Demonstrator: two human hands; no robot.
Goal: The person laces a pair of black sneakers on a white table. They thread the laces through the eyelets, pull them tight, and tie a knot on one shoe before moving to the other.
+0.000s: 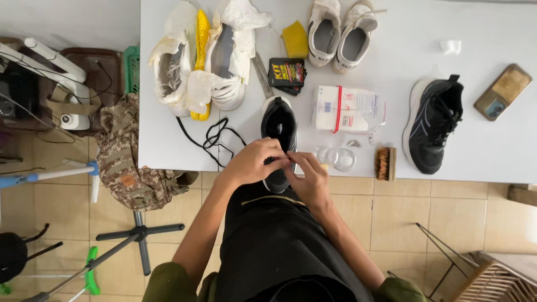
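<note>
A black sneaker [278, 124] with a white sole stands at the near edge of the white table [503, 151], toe pointing away from me. My left hand [251, 162] and my right hand [309, 178] meet over its near end, fingers pinched together at the lace area. What the fingertips grip is too small to make out clearly. A loose black shoelace [215, 137] lies coiled on the table just left of the shoe.
A second black sneaker [433, 123], a small brush [385, 163], a clear lid [341, 159], a white packet [347, 109], a black sachet [286, 73], white sneakers [340, 33], paper-stuffed shoes [201, 56] and a phone [502, 91] lie on the table. A camouflage backpack [126, 154] and tripods stand left.
</note>
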